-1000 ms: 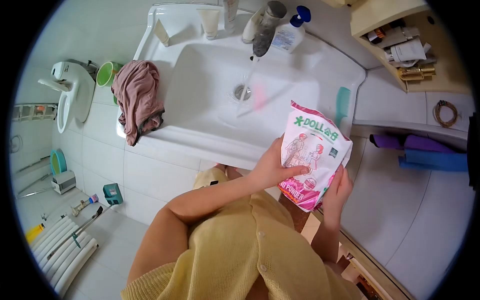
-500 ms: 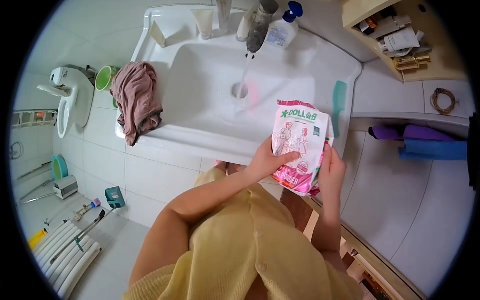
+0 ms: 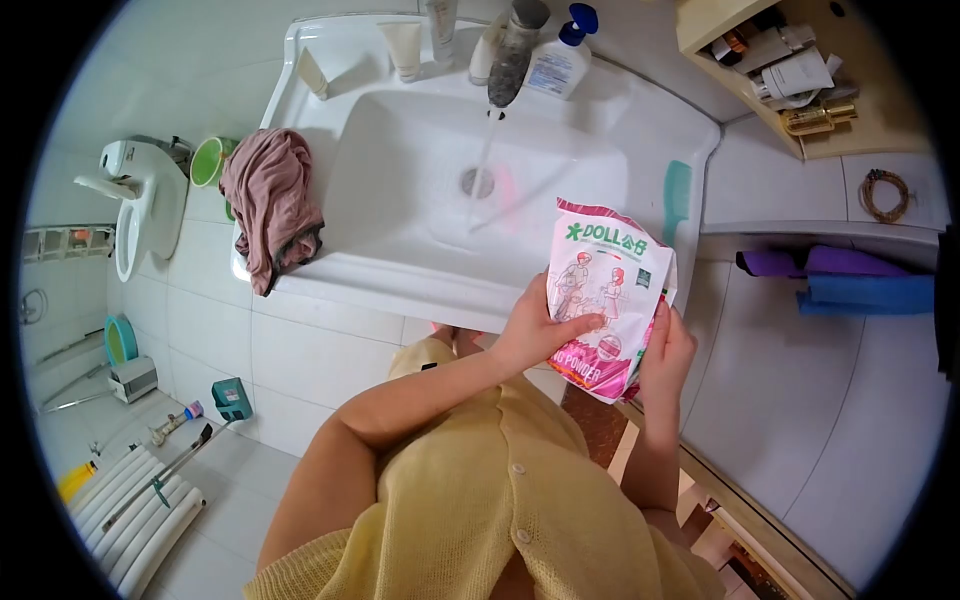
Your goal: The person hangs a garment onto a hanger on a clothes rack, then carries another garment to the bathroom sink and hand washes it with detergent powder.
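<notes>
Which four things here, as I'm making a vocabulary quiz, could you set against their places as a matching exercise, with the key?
Things:
1. packet
2. cloth
3. comb
4. pump bottle

Places:
A. beside the tap
B. held by left hand and right hand
C. on the sink's right side
D. draped over its left edge

Pairs: 1-B, 2-D, 3-C, 4-A

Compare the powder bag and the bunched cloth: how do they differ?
The powder bag is white with pink and green print; the cloth is mostly dusty pink. The left hand and right hand hold the bag, while the cloth lies on the washbasin. The bag's front is fairly flat; the cloth is folded and creased. Both show pink.
</notes>
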{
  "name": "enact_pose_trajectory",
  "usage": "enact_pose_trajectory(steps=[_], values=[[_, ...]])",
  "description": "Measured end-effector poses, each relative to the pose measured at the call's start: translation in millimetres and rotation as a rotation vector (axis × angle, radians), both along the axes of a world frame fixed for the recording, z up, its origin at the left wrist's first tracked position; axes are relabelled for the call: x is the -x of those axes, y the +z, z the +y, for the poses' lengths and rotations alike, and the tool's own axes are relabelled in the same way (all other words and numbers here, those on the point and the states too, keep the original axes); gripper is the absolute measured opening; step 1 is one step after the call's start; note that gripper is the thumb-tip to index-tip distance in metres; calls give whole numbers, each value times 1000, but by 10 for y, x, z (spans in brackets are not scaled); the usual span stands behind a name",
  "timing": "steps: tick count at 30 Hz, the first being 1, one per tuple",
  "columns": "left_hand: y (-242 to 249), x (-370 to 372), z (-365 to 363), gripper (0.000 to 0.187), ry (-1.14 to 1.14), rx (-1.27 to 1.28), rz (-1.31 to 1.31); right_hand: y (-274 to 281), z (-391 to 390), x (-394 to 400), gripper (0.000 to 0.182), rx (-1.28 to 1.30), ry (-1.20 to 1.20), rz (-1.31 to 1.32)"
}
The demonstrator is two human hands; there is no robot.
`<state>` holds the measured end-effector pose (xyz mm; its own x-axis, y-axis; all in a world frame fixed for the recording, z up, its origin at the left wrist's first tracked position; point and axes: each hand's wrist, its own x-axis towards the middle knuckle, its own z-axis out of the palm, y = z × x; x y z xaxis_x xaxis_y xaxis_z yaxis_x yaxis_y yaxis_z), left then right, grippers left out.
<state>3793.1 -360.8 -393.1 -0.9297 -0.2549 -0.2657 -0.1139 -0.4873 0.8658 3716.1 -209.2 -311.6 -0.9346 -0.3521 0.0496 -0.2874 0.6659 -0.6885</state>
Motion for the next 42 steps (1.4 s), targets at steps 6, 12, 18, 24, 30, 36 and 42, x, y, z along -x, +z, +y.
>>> enact_pose_trajectory(steps=[6, 12, 18, 24, 30, 36, 42], values=[[67, 14, 27, 64, 34, 176, -40, 112, -59, -74, 27, 81, -27, 114], [-69, 13, 27, 59, 8, 9, -144, -108, -77, 73, 27, -1, 14, 33], [-69, -15, 83, 56, 78, -40, -65, 22, -123, 41, 26, 12, 58, 100], [-199, 29, 63, 56, 46, -60, -238, -31, -248, 147, 27, -72, 81, 89], [-88, -25, 105, 57, 135, -56, -140, 4, -210, 102, 29, 3, 40, 66], [-69, -53, 162, 57, 143, -47, -184, 44, -246, 179, 29, -59, 50, 22], [-117, 28, 182, 66, 128, 9, -151, -47, -105, 162, 29, 45, 19, 27]])
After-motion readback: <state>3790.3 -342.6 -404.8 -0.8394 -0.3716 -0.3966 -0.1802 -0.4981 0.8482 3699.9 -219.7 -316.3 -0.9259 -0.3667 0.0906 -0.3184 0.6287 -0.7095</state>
